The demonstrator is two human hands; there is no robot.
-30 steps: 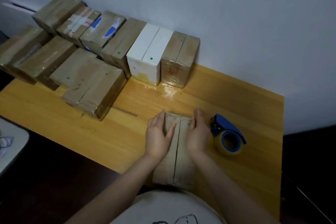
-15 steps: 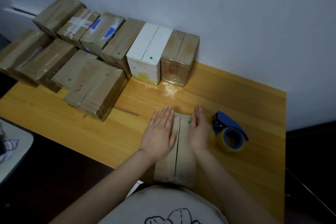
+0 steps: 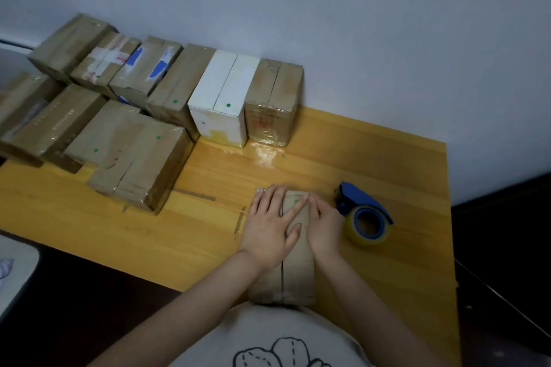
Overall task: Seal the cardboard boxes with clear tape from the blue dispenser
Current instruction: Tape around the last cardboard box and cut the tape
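Although the wooden table (image 3: 328, 158) extends well beyond it, the small cardboard box (image 3: 295, 274) at the table's near edge, just in front of the person's torso, serves as the reference point. Beyond and to the left of this box, well apart from it, stand two rows of taped boxes (image 3: 140, 164). The back row, against the wall, includes one white box (image 3: 223, 92). On the small box itself, the left hand (image 3: 268, 226) lies flat on the left flap with its fingers straight and slightly spread. Its index finger reaches across the centre seam, and it grasps nothing. The right hand (image 3: 323, 226) lies alongside on the right flap, fingers straight and together, likewise pressing and grasping nothing. Just to the right of the small box, close beside the right hand, the blue dispenser (image 3: 360, 197) rests on the table with its roll of clear tape (image 3: 368, 239). A green dot (image 3: 296, 201) marks the small box's far end, between the fingertips of the two hands.
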